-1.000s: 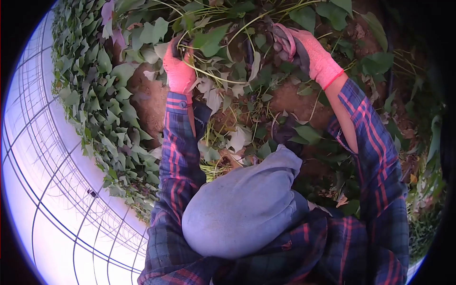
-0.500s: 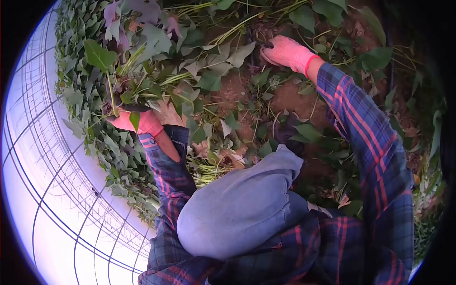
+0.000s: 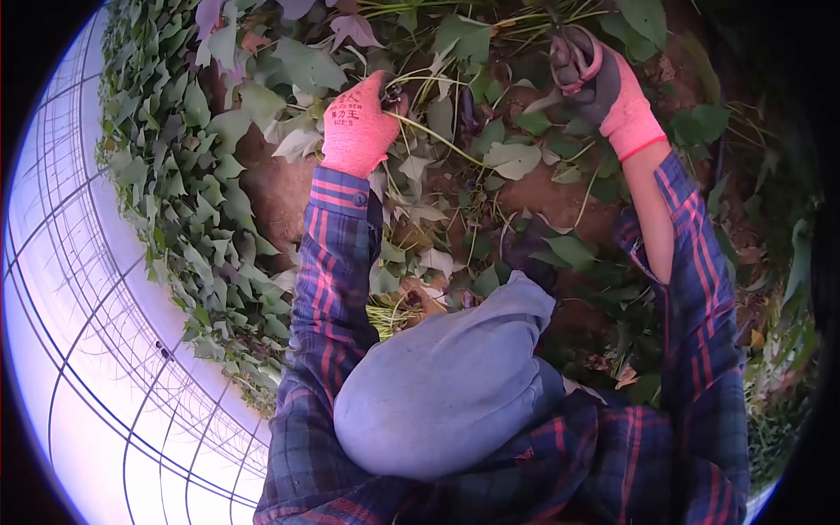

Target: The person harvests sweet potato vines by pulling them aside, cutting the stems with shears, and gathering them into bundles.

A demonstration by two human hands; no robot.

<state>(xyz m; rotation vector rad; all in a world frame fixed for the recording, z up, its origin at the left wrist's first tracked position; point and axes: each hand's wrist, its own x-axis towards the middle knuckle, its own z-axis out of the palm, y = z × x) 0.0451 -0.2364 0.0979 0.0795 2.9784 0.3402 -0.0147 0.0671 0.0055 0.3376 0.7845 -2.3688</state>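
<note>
Compared with the earlier frame, your left hand [image 3: 360, 127] has moved from the dense foliage bed at the left inward, over the plants ahead of your knee; the leafy bunch it bore there no longer rises beside it. Your right hand [image 3: 595, 83] has shifted outward, its palm side now turned into view.

Left hand: gloved in pink, closed, thumb and fingers gripping thin vine stems [image 3: 437, 137]. One pale stem arcs from the grip down to a broad green leaf [image 3: 514, 160] lying between the hands, above the soil [image 3: 534, 194].

Right hand: gloved in pink with dark-coated palm and fingers, the fingers curled inward just beside the green stems at the top of the view. Whether it pinches a stem, you cannot tell.

Surroundings: your knee [image 3: 446, 385], in blue-grey cloth, lies below, between two plaid sleeves [image 3: 328, 271]. The foliage bed [image 3: 210, 201] borders a pale surface crossed by dark lines [image 3: 96, 332].
</note>
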